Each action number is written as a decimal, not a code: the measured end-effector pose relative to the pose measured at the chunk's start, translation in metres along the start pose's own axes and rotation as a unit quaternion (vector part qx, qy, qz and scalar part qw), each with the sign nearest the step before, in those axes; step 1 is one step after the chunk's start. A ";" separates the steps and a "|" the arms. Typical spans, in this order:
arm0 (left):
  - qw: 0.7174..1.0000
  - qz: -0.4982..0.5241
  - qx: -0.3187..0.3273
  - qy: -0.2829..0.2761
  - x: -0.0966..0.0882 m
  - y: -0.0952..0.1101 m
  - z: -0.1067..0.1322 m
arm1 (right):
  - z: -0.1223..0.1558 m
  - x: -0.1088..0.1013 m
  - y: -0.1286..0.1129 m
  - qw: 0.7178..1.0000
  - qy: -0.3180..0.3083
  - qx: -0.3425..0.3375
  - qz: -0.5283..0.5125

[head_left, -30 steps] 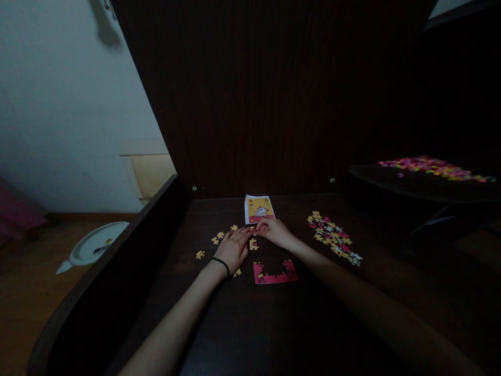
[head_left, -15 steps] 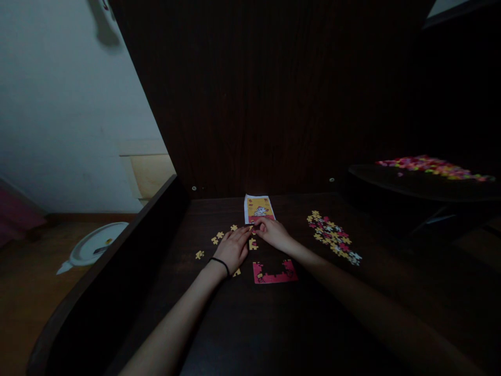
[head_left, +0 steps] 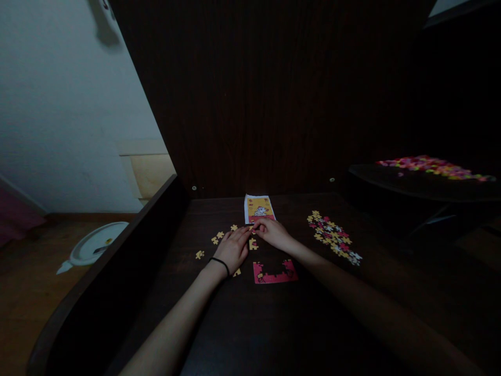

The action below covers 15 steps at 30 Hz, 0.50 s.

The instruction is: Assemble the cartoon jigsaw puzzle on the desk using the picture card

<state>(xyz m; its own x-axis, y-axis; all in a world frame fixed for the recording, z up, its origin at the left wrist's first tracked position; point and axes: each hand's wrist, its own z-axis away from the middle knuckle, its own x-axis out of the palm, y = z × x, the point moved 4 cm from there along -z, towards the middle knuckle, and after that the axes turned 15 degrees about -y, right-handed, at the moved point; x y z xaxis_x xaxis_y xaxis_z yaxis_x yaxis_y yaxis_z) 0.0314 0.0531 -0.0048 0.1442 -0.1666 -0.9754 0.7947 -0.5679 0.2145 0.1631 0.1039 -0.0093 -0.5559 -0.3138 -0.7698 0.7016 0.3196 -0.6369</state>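
My left hand (head_left: 235, 247) lies flat with its fingers stretched toward a small yellow jigsaw piece (head_left: 251, 228), its fingertips at the piece's edge. From the other side my right hand (head_left: 273, 233) has its thumb and forefinger pinched on this piece, which they partly cover. Just below the fingers rests another yellow piece with a red mark (head_left: 253, 244). Nearer to me is a joined U-shaped strip of pink jigsaw (head_left: 275, 279). Behind my hands stands the picture sheet (head_left: 260, 207), showing a white figure on yellow and pink.
Loose yellow pieces (head_left: 200, 255) are scattered left of my left hand. A heap of yellow, pink and white pieces (head_left: 332, 236) lies to the right. Farther right, small colourful bits (head_left: 434, 167) cover part of a dark surface. A raised dark edge (head_left: 117, 250) borders the left.
My right fingers have shifted very slightly at the small yellow piece. My left hand and the other pieces stay in place.
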 end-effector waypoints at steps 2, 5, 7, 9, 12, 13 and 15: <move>1.000 0.000 -0.001 0.002 0.000 0.000 0.000 | 0.000 0.000 0.000 1.000 0.003 -0.002 -0.003; 1.000 -0.001 -0.002 0.002 0.000 -0.001 0.000 | 0.001 -0.001 -0.001 1.000 0.003 -0.003 -0.005; 1.000 0.000 0.000 0.000 0.001 -0.001 0.001 | 0.000 0.000 -0.001 1.000 -0.001 0.000 -0.007; 1.000 -0.001 0.002 0.001 0.000 -0.001 0.001 | 0.000 0.000 -0.001 1.000 -0.004 0.004 -0.010; 1.000 -0.002 -0.001 -0.002 0.000 0.000 0.002 | 0.000 0.000 -0.001 1.000 0.001 0.004 -0.014; 1.000 -0.002 -0.003 -0.004 -0.001 0.000 0.002 | 0.000 0.000 -0.002 1.000 0.003 0.004 -0.013; 1.000 -0.002 -0.005 -0.009 -0.001 0.001 0.001 | 0.000 0.001 -0.002 1.000 0.005 0.007 -0.010</move>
<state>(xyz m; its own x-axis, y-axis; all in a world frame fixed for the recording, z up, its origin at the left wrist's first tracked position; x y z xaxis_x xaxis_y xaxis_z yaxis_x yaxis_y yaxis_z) 0.0307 0.0518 -0.0032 0.1305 -0.1789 -0.9752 0.8008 -0.5609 0.2101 0.1610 0.1035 -0.0084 -0.5739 -0.3109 -0.7576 0.6964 0.3015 -0.6513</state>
